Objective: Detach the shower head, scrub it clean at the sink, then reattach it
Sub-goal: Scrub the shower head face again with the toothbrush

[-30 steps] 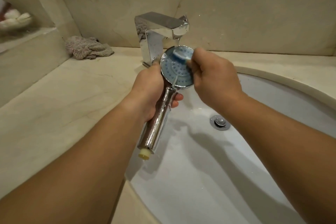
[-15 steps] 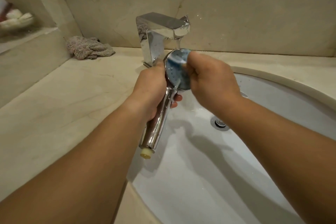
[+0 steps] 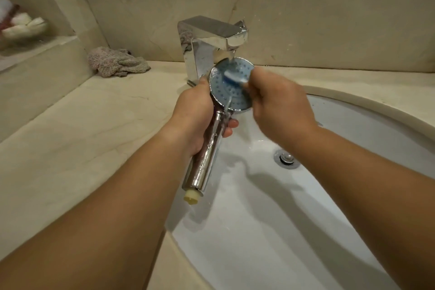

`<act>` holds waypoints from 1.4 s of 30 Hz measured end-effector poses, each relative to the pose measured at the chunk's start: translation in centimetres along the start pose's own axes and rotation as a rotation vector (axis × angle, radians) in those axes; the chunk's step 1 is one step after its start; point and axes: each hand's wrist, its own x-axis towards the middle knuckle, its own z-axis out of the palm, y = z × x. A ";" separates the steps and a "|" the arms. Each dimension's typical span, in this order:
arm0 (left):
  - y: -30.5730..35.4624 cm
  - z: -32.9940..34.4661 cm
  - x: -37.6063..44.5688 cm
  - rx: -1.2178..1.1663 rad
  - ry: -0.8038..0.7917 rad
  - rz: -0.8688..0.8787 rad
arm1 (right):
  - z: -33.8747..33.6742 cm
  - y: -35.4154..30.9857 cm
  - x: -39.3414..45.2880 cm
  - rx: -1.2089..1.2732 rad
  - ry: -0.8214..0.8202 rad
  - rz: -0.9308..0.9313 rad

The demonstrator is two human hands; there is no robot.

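My left hand (image 3: 195, 113) grips the chrome handle of the detached shower head (image 3: 229, 92), whose round blue spray face tilts up toward me under the chrome tap (image 3: 216, 35). A thin stream of water falls from the tap onto the top of the face and runs down it. My right hand (image 3: 280, 106) pinches a small white-and-blue brush (image 3: 235, 76), a toothbrush by its look, with its bristles on the upper part of the face. The handle's yellowish threaded end (image 3: 193, 198) points down at me over the white sink (image 3: 353, 125).
A crumpled grey-pink cloth (image 3: 115, 63) lies on the beige stone counter (image 3: 82, 136) left of the tap. A metal drain plug (image 3: 286, 158) sits in the basin. A ledge at far left holds blurred white and red things (image 3: 21, 23). A stone wall rises behind the tap.
The right hand swept the brush across the spray face, covering it half a second ago, and is now back at its upper part. The shower head stays under the tap.
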 end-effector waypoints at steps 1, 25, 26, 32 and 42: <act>-0.1 -0.1 0.1 -0.011 -0.001 0.001 | -0.3 0.4 0.3 0.032 0.023 0.084; 0.0 -0.7 0.6 -0.132 -0.013 -0.019 | 1.3 1.4 -2.0 0.005 0.055 -0.018; 0.0 -0.8 0.6 -0.125 -0.008 -0.014 | 1.3 1.8 -1.8 0.006 0.057 0.032; -0.1 -0.4 0.2 -0.050 -0.031 -0.003 | 0.3 2.0 0.2 0.034 0.066 0.217; -0.3 -0.3 0.3 0.053 -0.005 -0.014 | 0.2 -1.9 -0.6 -0.055 -0.099 -0.099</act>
